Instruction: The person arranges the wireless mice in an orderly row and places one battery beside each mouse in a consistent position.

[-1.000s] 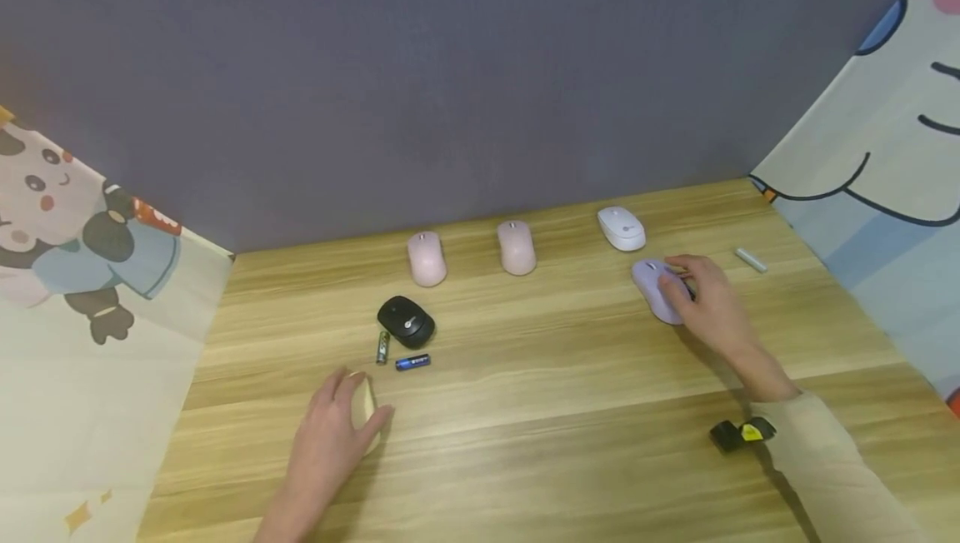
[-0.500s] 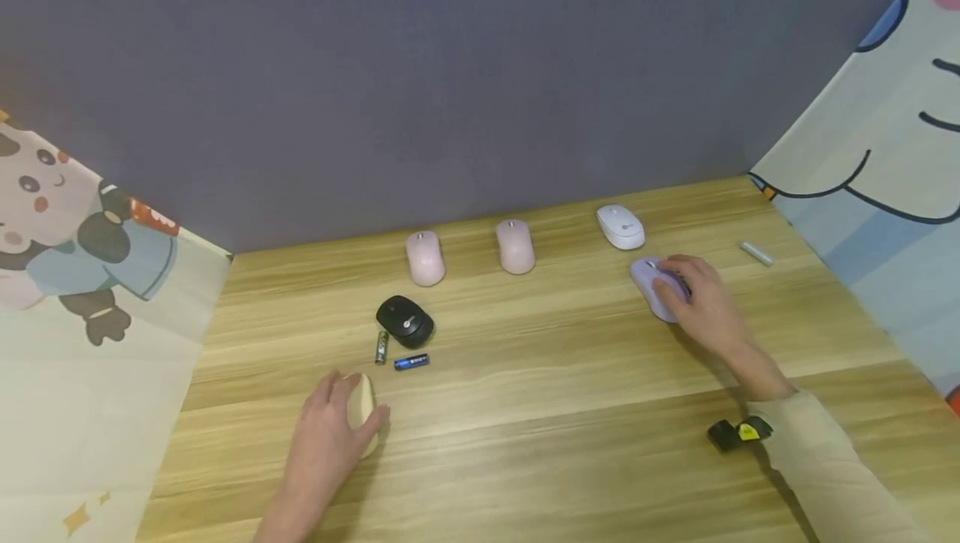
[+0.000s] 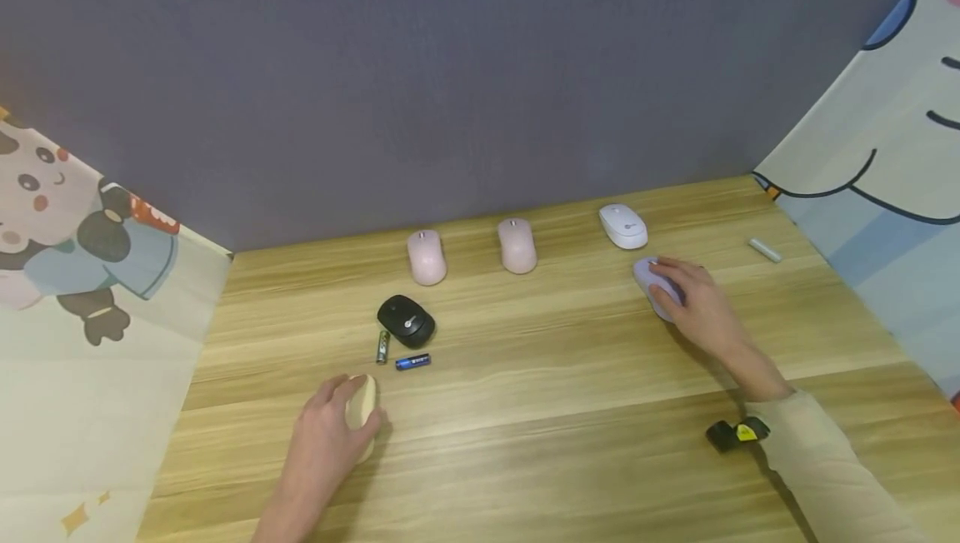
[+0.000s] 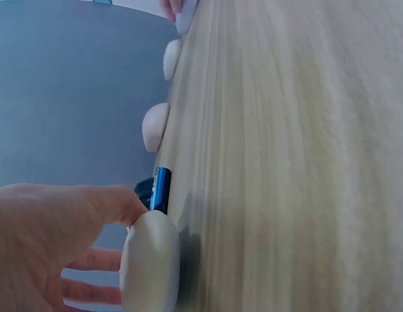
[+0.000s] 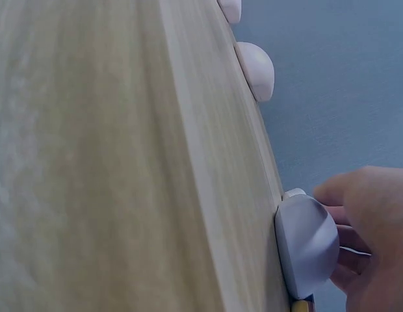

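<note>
At the front left, my left hand (image 3: 322,443) holds a pale yellow computer mouse (image 3: 362,403) by its sides, thumb on the right and fingers on the left. The left wrist view shows this yellow mouse (image 4: 149,263) close up, its rounded side toward the camera. Farther right, my right hand (image 3: 699,306) grips a light purple mouse (image 3: 647,275), fingers over its top and right side, thumb along its left. In the right wrist view the purple mouse (image 5: 307,244) sits at the table surface, with fingers partly hidden behind it.
A black mouse (image 3: 407,321) lies near a greenish battery (image 3: 382,347) and a blue battery (image 3: 412,362). Along the back stand two pink mice, the left one (image 3: 427,257) and the right one (image 3: 517,246), and a white mouse (image 3: 623,226). A pale small cylinder (image 3: 765,250) lies at right.
The pale cylinder has rolled a little to the right and back. My right fingers have settled farther over the purple mouse, covering a dark part beside it. The left hand has barely shifted.
</note>
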Available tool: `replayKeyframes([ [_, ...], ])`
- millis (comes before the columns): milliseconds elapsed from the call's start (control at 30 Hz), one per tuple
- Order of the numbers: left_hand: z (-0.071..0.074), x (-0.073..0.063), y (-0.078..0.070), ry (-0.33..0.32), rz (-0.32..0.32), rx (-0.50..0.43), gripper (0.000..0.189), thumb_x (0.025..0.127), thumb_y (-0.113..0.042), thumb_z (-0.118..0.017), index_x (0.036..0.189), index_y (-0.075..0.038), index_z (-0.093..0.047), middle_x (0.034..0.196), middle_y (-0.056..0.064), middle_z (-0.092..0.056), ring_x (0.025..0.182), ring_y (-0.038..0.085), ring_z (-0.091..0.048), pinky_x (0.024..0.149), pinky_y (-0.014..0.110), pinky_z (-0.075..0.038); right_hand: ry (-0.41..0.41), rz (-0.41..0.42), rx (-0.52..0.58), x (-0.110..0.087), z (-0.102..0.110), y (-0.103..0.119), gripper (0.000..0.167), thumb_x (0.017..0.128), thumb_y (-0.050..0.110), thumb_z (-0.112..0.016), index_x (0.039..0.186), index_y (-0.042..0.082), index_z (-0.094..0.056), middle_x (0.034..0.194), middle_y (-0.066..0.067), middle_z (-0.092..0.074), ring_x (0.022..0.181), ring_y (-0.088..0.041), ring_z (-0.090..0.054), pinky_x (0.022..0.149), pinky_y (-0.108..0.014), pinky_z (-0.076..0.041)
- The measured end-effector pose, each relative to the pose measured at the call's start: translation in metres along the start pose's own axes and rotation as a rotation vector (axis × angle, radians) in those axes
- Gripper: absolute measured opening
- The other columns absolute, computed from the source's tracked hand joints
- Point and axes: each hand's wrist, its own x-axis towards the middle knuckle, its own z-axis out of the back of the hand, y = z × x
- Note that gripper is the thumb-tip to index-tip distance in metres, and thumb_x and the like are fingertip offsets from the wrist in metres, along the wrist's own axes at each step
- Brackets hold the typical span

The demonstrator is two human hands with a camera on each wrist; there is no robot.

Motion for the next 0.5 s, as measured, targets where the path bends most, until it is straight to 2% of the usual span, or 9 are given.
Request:
replayKeyframes([
  [267,0.003,0.005,-0.015,-0.033,-0.063,-0.063,0.054,0.079,-0.019,-0.085,0.128,-0.002,-0.07,0.131,0.028,-0.064,0.113,0.049,-0.066,0.092,0.061,-0.059,0.001,-0.003,0.004,0.0,0.0,0.0,0.037,0.097,0.007,-0.068,0.131,-0.008,-0.063,0.14,-0.033,-0.057,0.13,-0.054,-0.049,0.105,-0.071,-0.041],
  [400,0.001,0.012,-0.026,-0.051,-0.123,-0.074,0.054,0.076,-0.021,-0.088,0.125,-0.004,-0.071,0.128,0.023,-0.068,0.113,0.044,-0.067,0.095,0.059,-0.058,0.011,-0.009,0.013,0.0,0.0,-0.002,0.038,0.098,0.007,-0.067,0.132,-0.008,-0.062,0.14,-0.033,-0.056,0.131,-0.056,-0.047,0.112,-0.071,-0.035],
  [500,0.001,0.018,-0.036,-0.04,-0.168,-0.078,0.054,0.076,-0.021,-0.088,0.125,-0.005,-0.072,0.128,0.023,-0.068,0.114,0.044,-0.067,0.097,0.058,-0.057,0.019,-0.016,0.022,-0.001,0.0,-0.002,0.038,0.099,0.007,-0.067,0.133,-0.008,-0.061,0.141,-0.034,-0.055,0.133,-0.057,-0.045,0.117,-0.072,-0.028],
])
